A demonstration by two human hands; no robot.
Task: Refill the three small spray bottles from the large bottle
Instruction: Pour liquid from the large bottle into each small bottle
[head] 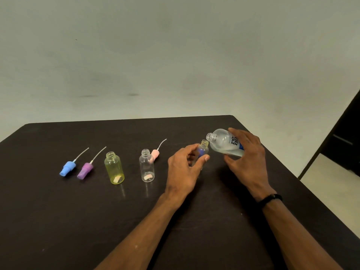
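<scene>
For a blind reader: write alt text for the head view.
A right hand tilts a large clear bottle toward a small bottle gripped by the left hand on a dark table. Left of them stand an open yellow bottle and clear bottle, with three removed spray tops.

There are 3 small open-necked plastic spray bottles: 1 translucent yellow bottle (114,168), 1 clear colourless bottle (146,165), and 1 clear bottle with a bluish-purple tint (202,151).

There are 3 detached spray pump tops, each with a thin white dip tube: 1 blue plastic top (67,168), 1 purple plastic top (85,170), and 1 pale pink plastic top (155,154).

There is 1 large clear plastic bottle with a white-and-blue label (227,142), uncapped.

There are 2 bare hands, 1 left hand (184,168) and 1 right hand (247,154), 1 black wristband (271,198), and 1 dark rectangular table (58,221).
</scene>
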